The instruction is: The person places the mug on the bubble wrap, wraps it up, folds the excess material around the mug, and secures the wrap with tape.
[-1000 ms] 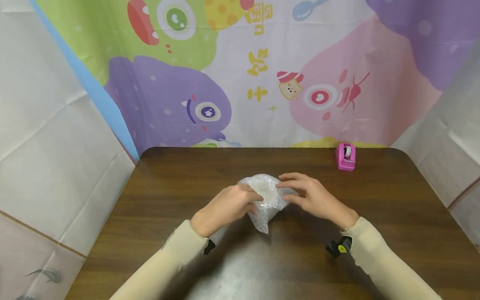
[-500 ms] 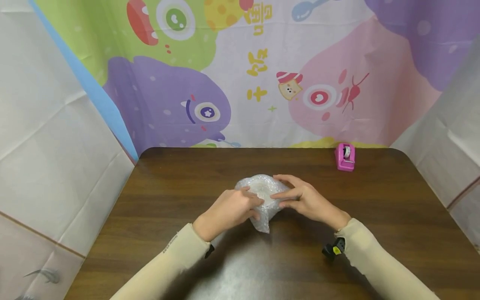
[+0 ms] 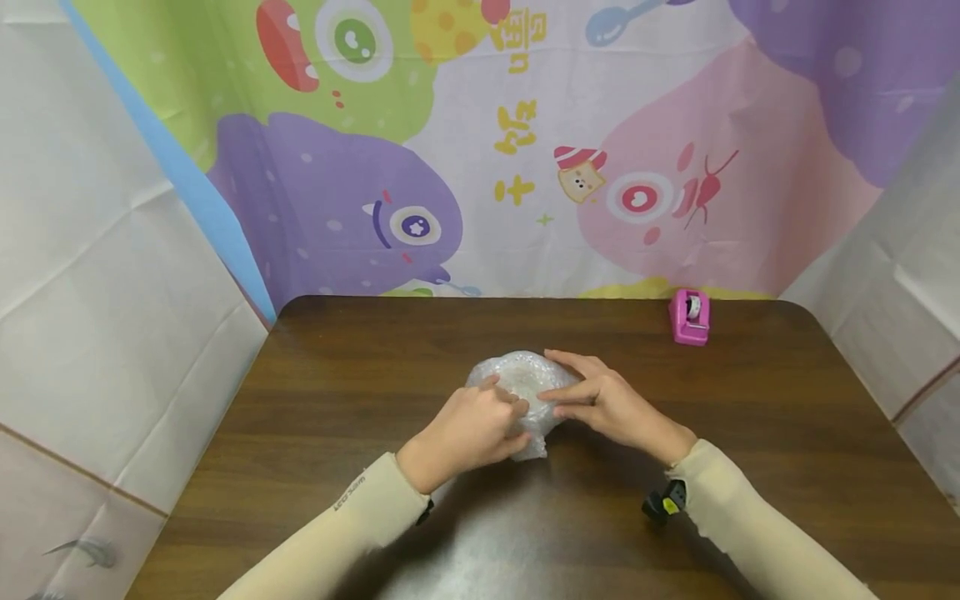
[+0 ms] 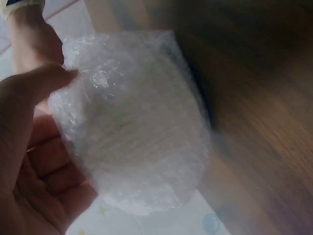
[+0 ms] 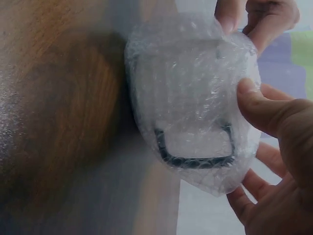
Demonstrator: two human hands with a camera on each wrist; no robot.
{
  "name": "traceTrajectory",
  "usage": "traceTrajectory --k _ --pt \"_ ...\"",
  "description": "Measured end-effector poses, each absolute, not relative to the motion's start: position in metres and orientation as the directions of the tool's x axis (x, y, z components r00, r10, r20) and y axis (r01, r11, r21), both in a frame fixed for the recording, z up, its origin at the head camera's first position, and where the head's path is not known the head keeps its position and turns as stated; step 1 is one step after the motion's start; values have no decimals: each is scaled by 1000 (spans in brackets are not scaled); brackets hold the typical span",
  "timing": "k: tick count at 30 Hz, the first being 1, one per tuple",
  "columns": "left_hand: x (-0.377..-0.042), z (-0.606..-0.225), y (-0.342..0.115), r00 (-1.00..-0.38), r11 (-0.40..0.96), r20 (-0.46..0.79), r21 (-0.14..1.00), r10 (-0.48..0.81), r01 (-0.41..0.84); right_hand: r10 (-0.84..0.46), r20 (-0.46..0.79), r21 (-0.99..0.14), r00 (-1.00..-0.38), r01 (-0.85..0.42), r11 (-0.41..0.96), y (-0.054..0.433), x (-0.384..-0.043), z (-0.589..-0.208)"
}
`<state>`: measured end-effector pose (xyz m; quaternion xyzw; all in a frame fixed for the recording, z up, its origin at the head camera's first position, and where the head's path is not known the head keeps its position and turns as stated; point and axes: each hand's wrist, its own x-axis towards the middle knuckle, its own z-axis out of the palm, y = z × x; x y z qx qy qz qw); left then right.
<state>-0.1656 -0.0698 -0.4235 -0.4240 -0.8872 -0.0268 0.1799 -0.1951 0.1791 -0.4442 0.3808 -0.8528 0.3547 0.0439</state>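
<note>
A mug bundled in clear bubble wrap (image 3: 517, 367) stands on the table between both hands. Its dark handle (image 5: 195, 162) shows through the plastic in the right wrist view, and the pale body (image 4: 142, 122) shows in the left wrist view. My left hand (image 3: 468, 425) pinches the wrap at the near left, index finger lying over the top, thumb by the loose corner (image 3: 532, 448) at the front. From the right, my right hand (image 3: 622, 408) holds the bundle, its thumb on the near side and its other fingers spread along the top and far side.
Toward the back right edge of the dark wooden table (image 3: 360, 350) stands a pink tape dispenser (image 3: 690, 317). Behind the table hangs a curtain (image 3: 517, 250) with cartoon monsters. Pale coverings (image 3: 112, 275) line both sides.
My right hand has moved left, onto the bundle. The left hand has shifted slightly nearer and right, and the front corner of wrap that hung down is now drawn up shorter.
</note>
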Motion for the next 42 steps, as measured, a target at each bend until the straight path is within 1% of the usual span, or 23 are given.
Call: traceTrajectory --k 4,13,24,31,36,42 --pt "-163 -429 -67 -564 650 392 -125 726 750 -610 324 -567 -723 -664 486 178 -194 -443" --pt "-163 -436 -62 -588 684 466 -50 661 728 -624 316 -515 -715 -681 520 179 -193 -436" --pt "-164 -437 -61 -605 699 473 -34 641 714 -620 314 -481 -719 -684 549 179 -186 -432" --pt "-164 -440 -62 -604 698 485 -19 633 716 -600 321 -469 -733 -674 571 187 -179 -426" --pt "-164 -441 -62 -603 698 485 -21 633 716 -586 353 -466 -730 -680 567 197 -179 -424" --pt "-162 -439 -62 -593 691 476 -44 649 721 -543 360 -475 -759 -650 593 215 -185 -426"
